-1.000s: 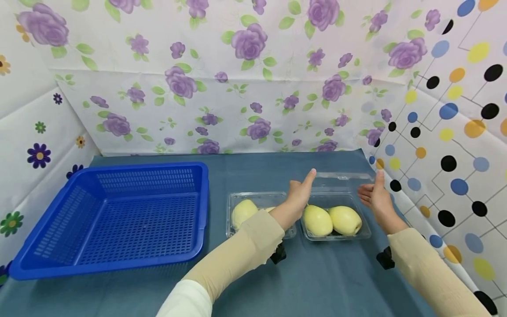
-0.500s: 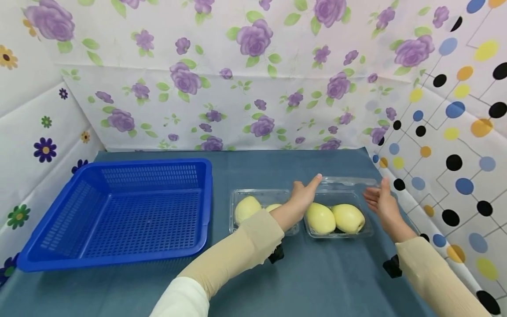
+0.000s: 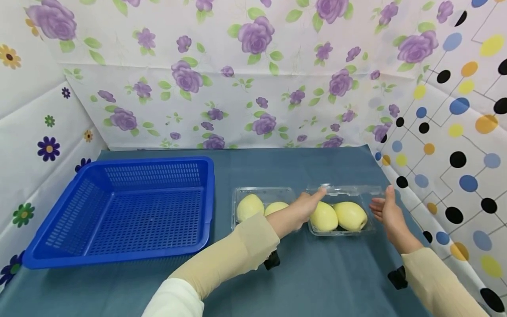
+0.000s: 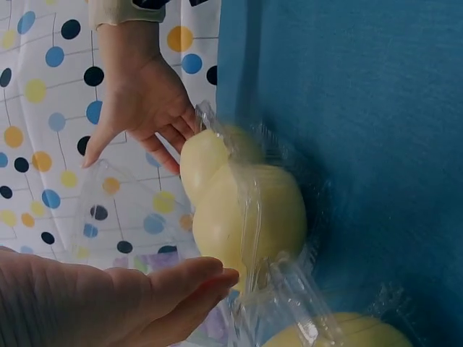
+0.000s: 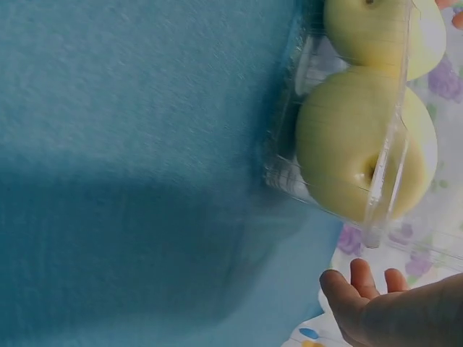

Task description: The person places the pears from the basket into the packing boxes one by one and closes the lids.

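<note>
A clear plastic clamshell box (image 3: 340, 232) holds two pale yellow apples (image 3: 350, 216). Its hinged lid (image 3: 354, 190) stands raised behind the apples, tilted over the tray. My left hand (image 3: 306, 206) is at the lid's left side, fingers straight and thumb by its edge. On the right side my right hand (image 3: 391, 218) is held with fingers extended and thumb up, close to the lid's edge. The left wrist view shows the transparent lid (image 4: 130, 206) between both hands. A second clear box (image 3: 236, 207) with pale yellow apples (image 3: 250, 208) sits to the left, partly hidden by my left arm.
A large blue perforated plastic basket (image 3: 146, 220) stands on the left of the blue-green tablecloth (image 3: 328, 281). A floral sheet (image 3: 222, 105) hangs behind, and a dotted sheet (image 3: 447, 185) borders the table on the right.
The lid's free edge has swung toward me and down over the apples, with both hands moving along at its sides. The head view has shifted slightly.
</note>
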`<state>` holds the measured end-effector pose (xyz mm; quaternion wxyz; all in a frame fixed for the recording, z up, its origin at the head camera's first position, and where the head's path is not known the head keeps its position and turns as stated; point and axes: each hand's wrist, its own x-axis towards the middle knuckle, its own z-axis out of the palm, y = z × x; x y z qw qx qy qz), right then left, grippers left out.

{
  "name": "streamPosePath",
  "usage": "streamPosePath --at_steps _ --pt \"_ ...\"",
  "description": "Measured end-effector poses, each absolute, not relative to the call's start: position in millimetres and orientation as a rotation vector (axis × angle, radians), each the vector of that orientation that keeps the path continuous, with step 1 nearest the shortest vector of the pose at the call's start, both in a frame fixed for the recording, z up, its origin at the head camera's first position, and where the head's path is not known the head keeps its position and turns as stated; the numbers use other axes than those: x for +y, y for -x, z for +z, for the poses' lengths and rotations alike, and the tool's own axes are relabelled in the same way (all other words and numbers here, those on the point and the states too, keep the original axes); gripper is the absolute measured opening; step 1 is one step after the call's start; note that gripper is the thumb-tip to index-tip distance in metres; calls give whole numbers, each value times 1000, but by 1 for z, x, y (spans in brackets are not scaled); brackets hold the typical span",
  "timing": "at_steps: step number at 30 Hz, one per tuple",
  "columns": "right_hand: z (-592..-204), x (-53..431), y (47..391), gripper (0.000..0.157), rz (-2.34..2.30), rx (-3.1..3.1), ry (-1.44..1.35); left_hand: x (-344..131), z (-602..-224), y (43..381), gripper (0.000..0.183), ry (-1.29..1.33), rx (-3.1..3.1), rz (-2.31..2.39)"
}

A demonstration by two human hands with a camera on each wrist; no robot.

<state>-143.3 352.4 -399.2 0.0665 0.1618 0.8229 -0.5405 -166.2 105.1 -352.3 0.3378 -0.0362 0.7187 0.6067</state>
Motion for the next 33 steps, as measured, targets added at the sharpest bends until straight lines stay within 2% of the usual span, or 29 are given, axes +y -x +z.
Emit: streamPosePath --at_steps 5,14,22,33 --pt "-405 354 138 100 -1649 2450 -491 106 -354 163 71 83 1879 1561" --pt "-407 352 131 102 -1620 2421 -512 103 -352 155 73 136 1876 1553" --pt "-412 352 124 102 -1583 2386 -580 103 -351 150 65 167 1843 1526" --pt "-425 360 115 100 -1536 2400 -529 104 -360 144 60 159 1669 1565"
